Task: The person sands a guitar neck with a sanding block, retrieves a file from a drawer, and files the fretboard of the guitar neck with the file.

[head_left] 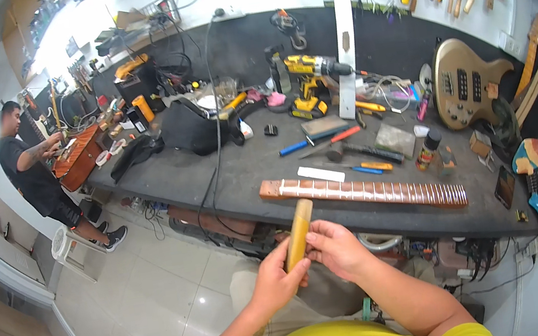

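Above my lap I hold a narrow wooden block [299, 233], tan at its upper end and yellower lower down, tilted with that end toward the bench. My left hand [278, 275] is wrapped round its lower part, thumb along the face. The fingers of my right hand [334, 247] are curled in against the block's right side, some of them hidden. Just beyond, a guitar neck [363, 192] with a brown fretted fingerboard lies along the front of the dark workbench [166, 176]. A white flat strip [321, 174] rests behind the neck.
Behind the neck lie a file [292, 148], a hammer [335, 155] and a spray can [428, 150]. A yellow drill [306, 82] stands farther back. Guitar bodies [472, 85] lean at the right. A black cable [212, 107] hangs across the bench. Far left, another person [27, 152] works.
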Demonstrator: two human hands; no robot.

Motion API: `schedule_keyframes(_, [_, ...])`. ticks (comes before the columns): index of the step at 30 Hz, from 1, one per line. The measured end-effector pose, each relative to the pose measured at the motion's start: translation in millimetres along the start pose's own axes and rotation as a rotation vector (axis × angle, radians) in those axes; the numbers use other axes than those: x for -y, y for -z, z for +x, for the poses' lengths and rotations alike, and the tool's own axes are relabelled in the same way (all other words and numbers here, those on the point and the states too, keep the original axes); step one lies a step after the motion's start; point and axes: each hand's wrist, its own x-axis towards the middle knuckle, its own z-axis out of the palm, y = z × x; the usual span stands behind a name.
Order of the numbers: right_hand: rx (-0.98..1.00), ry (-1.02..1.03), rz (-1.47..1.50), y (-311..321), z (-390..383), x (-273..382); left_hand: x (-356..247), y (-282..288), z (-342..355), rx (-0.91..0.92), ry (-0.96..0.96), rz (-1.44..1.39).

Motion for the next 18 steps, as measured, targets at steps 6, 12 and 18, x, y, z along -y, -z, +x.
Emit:
schedule_keyframes(6, [-0.060, 0.034, 0.015, -3.2, -11.9, 14.5, 4.0, -2.8, 3.2, 0.095, 0.043, -0.006])
schedule_keyframes(12, [-0.022, 0.020, 0.110, -5.6, -15.5, 26.4, 23.2, 3.6, 14.9, -0.110, -0.661, 0.517])
schedule_keyframes(18, [-0.093, -0.021, 0.125, -21.6, -29.2, 47.5, 22.5, 7.7, 0.6, -0.199, -0.563, 0.767])
